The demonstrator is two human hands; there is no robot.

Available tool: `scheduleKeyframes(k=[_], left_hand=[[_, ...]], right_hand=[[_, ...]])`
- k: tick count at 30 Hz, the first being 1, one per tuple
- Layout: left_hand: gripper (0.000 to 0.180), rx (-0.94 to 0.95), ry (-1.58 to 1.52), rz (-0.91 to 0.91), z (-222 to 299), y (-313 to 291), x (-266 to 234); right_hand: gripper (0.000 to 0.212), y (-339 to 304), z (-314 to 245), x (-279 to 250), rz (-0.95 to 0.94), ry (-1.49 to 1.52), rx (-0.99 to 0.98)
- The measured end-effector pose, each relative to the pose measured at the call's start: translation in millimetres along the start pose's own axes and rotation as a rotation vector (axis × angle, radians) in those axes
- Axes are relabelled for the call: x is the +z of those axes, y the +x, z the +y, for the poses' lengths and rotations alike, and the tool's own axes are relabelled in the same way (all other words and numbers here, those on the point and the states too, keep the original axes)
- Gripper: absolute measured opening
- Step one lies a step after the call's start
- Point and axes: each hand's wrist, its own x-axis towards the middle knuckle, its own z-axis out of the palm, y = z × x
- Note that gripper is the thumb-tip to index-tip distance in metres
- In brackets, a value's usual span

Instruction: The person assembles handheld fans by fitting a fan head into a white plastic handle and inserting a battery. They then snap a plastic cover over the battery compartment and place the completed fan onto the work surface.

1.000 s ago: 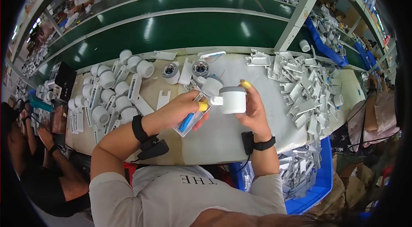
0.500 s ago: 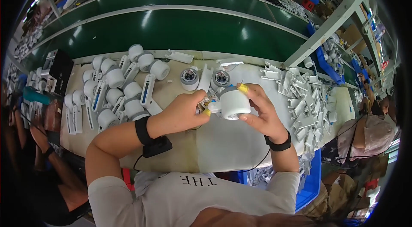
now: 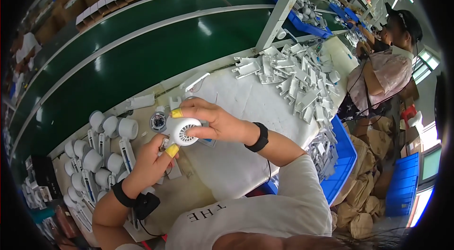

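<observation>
Between both hands is a white round housing [image 3: 180, 132], its slotted vent end facing me. My right hand [image 3: 213, 121] is closed on it, fingers over the far side and thumb across the vents. My left hand [image 3: 150, 161] pinches the small neck part at the housing's left side; the fingers hide most of that part. Yellow tape wraps fingertips on both hands. Just beyond the left fingers, a round white part with an exposed circuit board [image 3: 158, 121] sits on the table. A white handle shell [image 3: 195, 80] with thin wires lies farther back.
White assembled units with round heads and long handles [image 3: 92, 159] crowd the left side. Loose white shells [image 3: 302, 77] are heaped at the right, above a blue bin [image 3: 347, 155]. A green conveyor [image 3: 142, 51] runs behind the table. A seated co-worker [image 3: 383, 70] is at the far right.
The view has swung to the right. The housing has turned so that its vented end now faces me, and my right thumb has moved onto the vents. Both hands still hold it.
</observation>
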Motion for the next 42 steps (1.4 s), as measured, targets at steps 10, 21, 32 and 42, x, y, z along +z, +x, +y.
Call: scheduleKeyframes(k=[10, 21, 32, 42], left_hand=[[0.033, 0.155, -0.604, 0.164, 1.2, 8.9, -3.4], [0.027, 0.241, -0.841, 0.355, -21.8, 22.5, 9.7], [0.025, 0.282, -0.878, 0.529, -39.9, 13.6, 34.5], [0.028, 0.453, -0.923, 0.681, -29.1, 15.5, 59.1]], right_hand=[[0.046, -53.8, 126.5, -120.7, 0.074, -1.264, 0.318], [0.052, -36.9, 82.5, -78.1, 0.502, -0.289, 0.409], [0.055, 8.2, -61.0, 31.3, 0.039, -0.763, 0.030], [0.059, 5.2, -46.2, 60.3, 0.111, -0.770, -0.031]])
